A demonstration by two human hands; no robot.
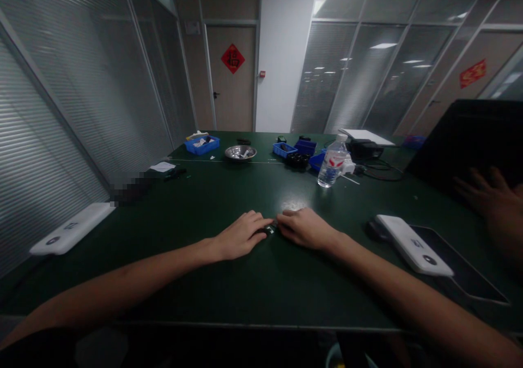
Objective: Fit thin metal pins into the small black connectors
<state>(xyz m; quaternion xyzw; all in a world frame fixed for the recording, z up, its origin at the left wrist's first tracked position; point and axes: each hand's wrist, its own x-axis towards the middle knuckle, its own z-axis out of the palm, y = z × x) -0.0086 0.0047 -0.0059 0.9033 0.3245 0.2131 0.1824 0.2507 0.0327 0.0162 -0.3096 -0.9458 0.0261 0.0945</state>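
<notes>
Both of my hands rest on the dark green table (253,292), fingertips meeting at its middle. A small dark object (270,229) with a pale glint lies between them. My left hand (241,236) has its fingers curled down and pinches the object's left end. My right hand (304,227) is curled too, its fingers closing on the object's right end. Most of the object is hidden under the fingers, so I cannot make out what it is.
A white flat device (69,230) lies at the left edge, another (412,244) on a black mat at right. A water bottle (332,163), blue bins (201,145), a metal bowl (241,152) and cables stand further back. Another person's hand (492,202) rests at far right.
</notes>
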